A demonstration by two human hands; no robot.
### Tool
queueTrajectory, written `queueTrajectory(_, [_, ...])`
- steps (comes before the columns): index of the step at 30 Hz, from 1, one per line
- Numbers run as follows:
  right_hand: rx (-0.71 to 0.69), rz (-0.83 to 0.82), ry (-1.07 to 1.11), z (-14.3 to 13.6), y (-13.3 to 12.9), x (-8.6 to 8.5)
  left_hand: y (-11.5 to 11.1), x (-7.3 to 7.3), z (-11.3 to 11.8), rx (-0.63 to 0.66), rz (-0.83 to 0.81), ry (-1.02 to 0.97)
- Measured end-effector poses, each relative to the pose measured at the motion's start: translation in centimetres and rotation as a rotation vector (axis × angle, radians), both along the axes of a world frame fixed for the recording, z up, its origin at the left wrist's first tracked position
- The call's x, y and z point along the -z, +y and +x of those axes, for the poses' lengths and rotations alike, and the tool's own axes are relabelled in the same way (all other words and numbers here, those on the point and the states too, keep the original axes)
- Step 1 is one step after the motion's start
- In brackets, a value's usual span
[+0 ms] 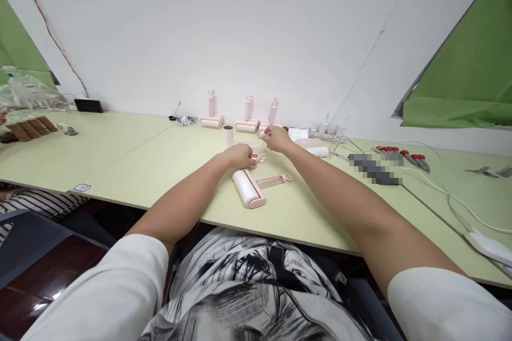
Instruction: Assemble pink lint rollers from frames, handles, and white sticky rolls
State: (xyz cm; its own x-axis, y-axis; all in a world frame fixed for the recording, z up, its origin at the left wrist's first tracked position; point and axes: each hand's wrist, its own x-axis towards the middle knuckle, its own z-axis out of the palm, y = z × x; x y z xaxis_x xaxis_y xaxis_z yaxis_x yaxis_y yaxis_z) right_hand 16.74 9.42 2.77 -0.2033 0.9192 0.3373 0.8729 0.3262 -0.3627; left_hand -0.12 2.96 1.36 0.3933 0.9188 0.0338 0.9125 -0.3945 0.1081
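Observation:
My left hand point(241, 155) is closed on a small pink plastic part, by a pink heart-shaped ring point(262, 157); its fingers partly cover it. Up and to the right, my right hand point(277, 138) is held in a pinch over a pale piece too small to name. Closest to me lies a pink lint roller point(248, 189) with a white roll and a clear handle point(272, 181). A white paper roll point(228, 137) stands upright behind my left hand. Another white roll point(318, 151) lies beyond my right forearm.
Several pink lint rollers point(212, 117) stand along the wall. To the right are a pixelated dark object point(374, 169), red-handled tools point(414, 159) and a white power strip point(490, 245). Bundled cables point(186, 121) and brown blocks point(32, 128) are left, where another person sits.

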Motion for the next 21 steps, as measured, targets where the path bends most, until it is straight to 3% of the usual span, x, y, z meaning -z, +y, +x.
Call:
queueTrajectory(7, [-0.038,-0.104,0.076,-0.6,-0.2,0.2,0.2,0.4,0.3,-0.02,-0.017,0.007])
queueTrajectory(14, [0.023,0.116,-0.058,0.0,1.1,-0.1,0.6,0.8,0.1,-0.025,-0.015,-0.014])
queueTrajectory(21, [-0.055,0.092,-0.077,-0.9,1.9,0.5,0.3,0.5,0.1,-0.026,-0.044,-0.011])
